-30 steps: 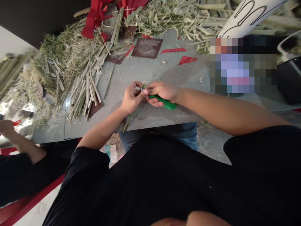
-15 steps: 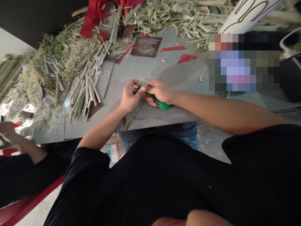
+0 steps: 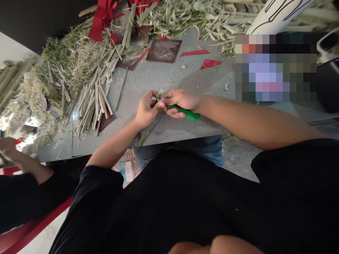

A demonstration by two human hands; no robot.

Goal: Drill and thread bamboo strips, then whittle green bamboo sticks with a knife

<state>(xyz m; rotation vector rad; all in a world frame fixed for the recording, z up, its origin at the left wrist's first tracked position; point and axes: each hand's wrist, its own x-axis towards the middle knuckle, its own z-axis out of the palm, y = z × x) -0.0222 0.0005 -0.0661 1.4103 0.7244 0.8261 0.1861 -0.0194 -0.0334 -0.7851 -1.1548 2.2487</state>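
My left hand point(image 3: 147, 109) is closed around a thin green plant strip point(image 3: 143, 137), whose lower end slants down toward the table's front edge. In my right hand point(image 3: 182, 101) is a green-handled utility knife point(image 3: 191, 115), its handle sticking out below the palm. Both hands meet at the fingertips, where the knife's blade end lies against the upper part of the strip. My fingers partly hide the blade. To the left of my hands lies a bundle of pale, split strips point(image 3: 95, 106).
Shavings point(image 3: 196, 17) heap along the back, and fibrous scraps point(image 3: 60, 60) pile at the left. Brown sandpaper squares point(image 3: 164, 50) and red scraps point(image 3: 210, 64) lie on the grey table point(image 3: 137, 77). A co-worker's hand point(image 3: 7, 146) shows at far left; a blurred-out patch covers the right.
My right hand has turned and shifted slightly right, so the knife handle sits farther right and higher. My left hand stays almost in place, still gripping the strip.
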